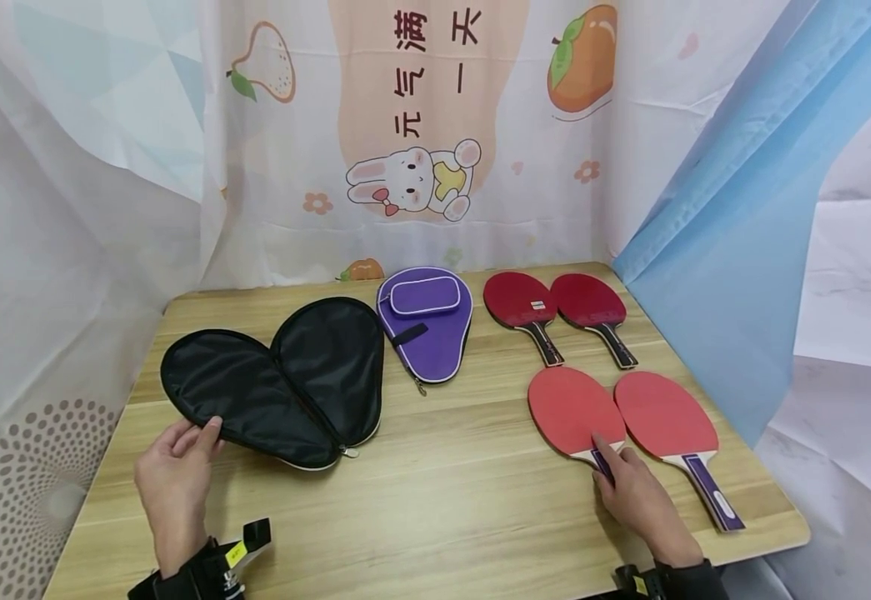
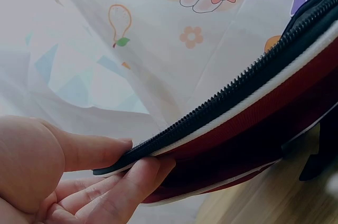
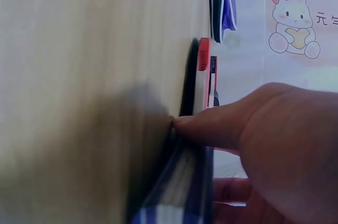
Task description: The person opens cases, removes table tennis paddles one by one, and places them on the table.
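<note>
My left hand [image 1: 178,475] pinches the edge of an unzipped paddle case [image 1: 243,383], which lies spread with its black lining up. In the left wrist view, thumb and fingers grip the zipper edge [image 2: 222,97], and dark red cloth with white piping shows below it. On the right, my right hand [image 1: 641,496] holds a table tennis paddle [image 1: 573,408] by its purple handle, red face up. Seen from the right wrist, the thumb presses on the handle [image 3: 182,182] close over the table. A second light red paddle [image 1: 668,417] lies just right of it.
A zipped purple paddle case [image 1: 435,346] lies at the back middle, beside the spread one. Two darker red paddles, a left one [image 1: 513,300] and a right one [image 1: 593,300], lie at the back right. A printed curtain [image 1: 292,167] hangs behind the wooden table [image 1: 435,517].
</note>
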`<act>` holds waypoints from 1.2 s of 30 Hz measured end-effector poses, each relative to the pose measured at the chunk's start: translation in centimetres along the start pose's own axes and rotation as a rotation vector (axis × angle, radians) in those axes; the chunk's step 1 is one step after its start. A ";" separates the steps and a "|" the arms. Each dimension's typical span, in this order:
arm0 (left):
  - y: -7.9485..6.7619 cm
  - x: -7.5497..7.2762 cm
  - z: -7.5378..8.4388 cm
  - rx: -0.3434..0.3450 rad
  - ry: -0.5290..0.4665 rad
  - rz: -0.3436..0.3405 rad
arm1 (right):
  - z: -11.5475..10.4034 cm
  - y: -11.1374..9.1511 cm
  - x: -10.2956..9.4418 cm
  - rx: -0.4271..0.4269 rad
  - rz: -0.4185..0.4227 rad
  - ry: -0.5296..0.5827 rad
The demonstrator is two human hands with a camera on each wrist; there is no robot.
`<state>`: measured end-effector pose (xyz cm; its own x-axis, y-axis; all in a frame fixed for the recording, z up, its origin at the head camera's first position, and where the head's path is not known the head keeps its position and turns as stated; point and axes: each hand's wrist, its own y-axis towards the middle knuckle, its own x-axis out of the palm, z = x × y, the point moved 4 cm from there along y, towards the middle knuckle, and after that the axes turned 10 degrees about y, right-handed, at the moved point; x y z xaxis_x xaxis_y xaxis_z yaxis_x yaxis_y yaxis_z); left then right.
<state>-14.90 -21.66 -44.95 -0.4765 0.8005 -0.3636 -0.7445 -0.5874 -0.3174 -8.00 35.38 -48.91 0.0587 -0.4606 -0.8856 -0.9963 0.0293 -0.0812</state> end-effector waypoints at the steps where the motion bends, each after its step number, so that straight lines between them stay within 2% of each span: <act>1: 0.0 0.0 0.0 -0.003 0.003 0.002 | 0.0 0.1 0.0 0.006 -0.014 0.005; 5: 0.0 0.0 -0.1 -0.004 0.026 0.000 | 0.0 0.4 -0.1 0.030 -0.075 0.022; 11: 0.0 -0.1 -0.3 -0.012 0.035 -0.012 | -0.6 0.6 -0.7 0.061 -0.124 0.021; 13: 0.0 -0.2 -0.3 -0.014 0.035 -0.011 | -1.2 0.7 -1.2 0.055 -0.110 -0.005; 17: 0.1 -0.3 -0.2 -0.003 0.017 -0.011 | -3.4 1.5 -2.4 -0.006 -0.028 -0.046; 20: 0.0 -0.2 -0.1 0.016 0.007 -0.019 | -6.1 2.8 -3.0 -0.062 0.012 -0.030; 27: -0.2 0.2 0.2 0.048 0.012 -0.023 | -14.1 6.9 -3.4 -0.241 0.015 -0.002; 31: -0.4 0.3 0.5 0.068 0.027 -0.025 | -19.6 8.5 -2.7 -0.390 0.040 0.064; 36: -0.5 0.1 1.0 0.102 0.079 -0.020 | -27.7 9.1 -0.6 -0.612 0.020 0.155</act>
<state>-15.06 -21.14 -43.97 -0.4255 0.7979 -0.4271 -0.7993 -0.5526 -0.2362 -18.89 11.39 -36.45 0.0759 -0.5896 -0.8041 -0.8553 -0.4530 0.2515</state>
